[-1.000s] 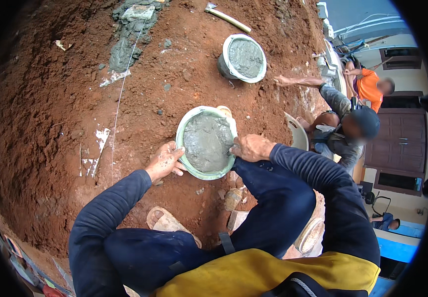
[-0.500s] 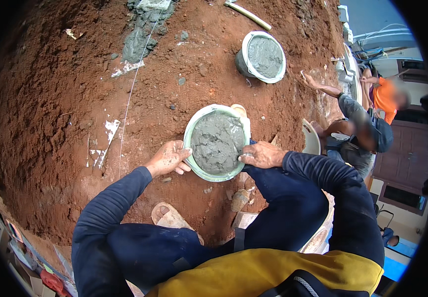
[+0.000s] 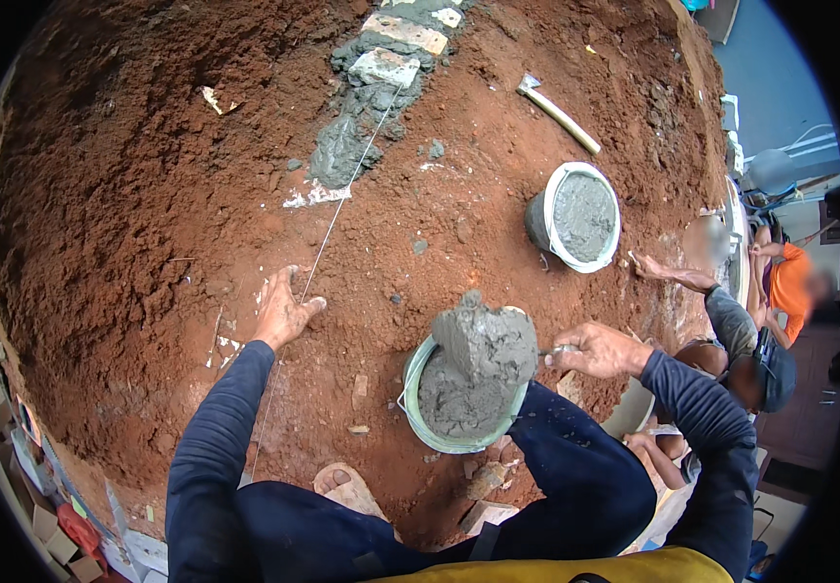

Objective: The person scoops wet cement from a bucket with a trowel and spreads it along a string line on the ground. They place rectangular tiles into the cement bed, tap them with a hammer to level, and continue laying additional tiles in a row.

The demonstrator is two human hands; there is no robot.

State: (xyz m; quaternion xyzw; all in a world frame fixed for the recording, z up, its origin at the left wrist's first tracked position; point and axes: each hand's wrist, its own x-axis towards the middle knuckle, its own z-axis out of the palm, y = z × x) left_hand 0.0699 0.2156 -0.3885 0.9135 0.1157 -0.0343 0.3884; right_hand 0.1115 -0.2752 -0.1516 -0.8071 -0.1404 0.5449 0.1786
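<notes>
A pale-rimmed bucket [image 3: 410, 413] of wet grey mortar stands on the soil before my legs. My right hand [image 3: 600, 350], at its right, is closed round the handle of a trowel [image 3: 561, 349]. A thick heap of mortar [image 3: 486, 340] sits on the trowel above the bucket's far side and hides the blade. My left hand [image 3: 284, 309] is empty, its fingers apart, over the red soil beside a taut white string [image 3: 326, 238]. Farther off, the string meets a strip of mortar [image 3: 347, 146] topped with pale blocks [image 3: 386, 68].
A second bucket full of mortar [image 3: 585, 219] stands farther right. Beyond it lies a hammer-like tool with a pale handle [image 3: 561, 117]. At the right a crouching co-worker [image 3: 745, 330] reaches a hand toward that bucket; a person in orange [image 3: 789, 291] is behind. Rubble lies near my feet.
Both hands have left the bucket's rim. My left hand has moved left and forward; my right now holds a loaded trowel. The view has shifted, showing more of the block row.
</notes>
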